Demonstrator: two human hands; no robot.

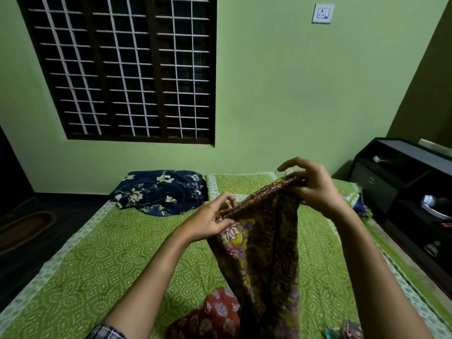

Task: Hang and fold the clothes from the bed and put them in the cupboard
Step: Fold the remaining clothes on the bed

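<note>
Both hands pinch a floral garment [261, 241] by its top edge, left hand [211, 222] at nine o'clock, right hand [314, 189] at two. Folding looks just begun; next, probably bring the edges together.

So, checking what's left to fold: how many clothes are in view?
3: a brown floral one held by the left hand and right hand; a red one on the bed below; a patterned scrap at bottom right. More may be hidden.
</note>
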